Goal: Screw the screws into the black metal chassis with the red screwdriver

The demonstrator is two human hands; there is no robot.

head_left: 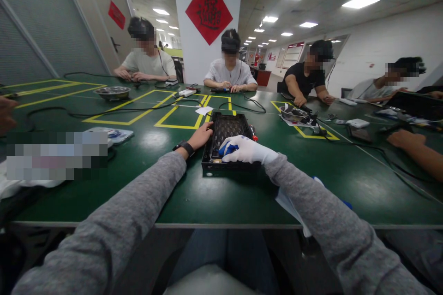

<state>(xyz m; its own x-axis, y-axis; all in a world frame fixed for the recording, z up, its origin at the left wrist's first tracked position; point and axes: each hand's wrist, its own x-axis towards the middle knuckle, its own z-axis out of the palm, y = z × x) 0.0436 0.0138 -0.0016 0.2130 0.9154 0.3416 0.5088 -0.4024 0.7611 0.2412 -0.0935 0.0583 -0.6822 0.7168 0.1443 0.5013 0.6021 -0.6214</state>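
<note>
Together, bare left hand (201,135) and curled, fabric-gloved right hand (242,149) touch a rectangular black case (224,166), grips unclear.

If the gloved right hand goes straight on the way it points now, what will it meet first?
Probably the left wall of the black case, since the right hand points leftward across it; whether the hand is low enough is unclear.

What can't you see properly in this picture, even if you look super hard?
In the head view:
1. Whatever is under the gloved right hand in the black case: the hand covers it.
2. What's inside the left steel bowl: too small to tell.
3. The rest of the co-worker's hand at far left: the picture's edge cuts it off.
</note>
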